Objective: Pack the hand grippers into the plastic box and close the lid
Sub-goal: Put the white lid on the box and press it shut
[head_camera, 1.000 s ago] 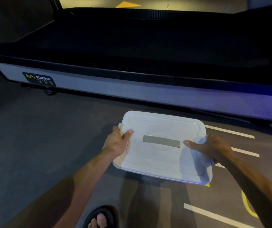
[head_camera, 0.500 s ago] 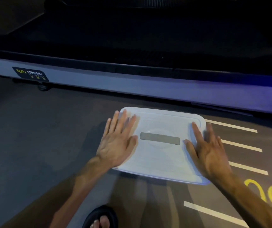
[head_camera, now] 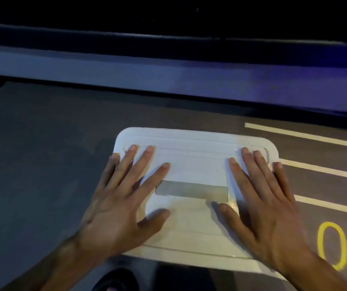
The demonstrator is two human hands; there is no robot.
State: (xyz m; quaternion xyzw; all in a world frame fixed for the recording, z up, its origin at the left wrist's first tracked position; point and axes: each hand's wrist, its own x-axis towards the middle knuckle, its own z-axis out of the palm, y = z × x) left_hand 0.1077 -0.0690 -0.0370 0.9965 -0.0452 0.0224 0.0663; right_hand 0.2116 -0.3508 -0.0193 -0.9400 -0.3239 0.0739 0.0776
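A white plastic lid point(head_camera: 193, 158) with a grey rectangular label point(head_camera: 191, 193) covers the box on the dark floor; the box body and anything inside it are hidden beneath. My left hand point(head_camera: 122, 204) lies flat on the lid's left side, fingers spread. My right hand point(head_camera: 267, 208) lies flat on the lid's right side, fingers spread as well. Neither hand holds anything. No hand grippers are visible.
A treadmill with a silver side rail point(head_camera: 168, 78) and black deck runs across just behind the box. White floor stripes point(head_camera: 315, 168) and yellow painted numerals point(head_camera: 336, 244) lie to the right. A dark sandal point(head_camera: 116, 280) is at the bottom edge.
One second ago both hands gripped the lid's edges while lowering it. Now they lie flat on top, and the view has moved closer to the box.
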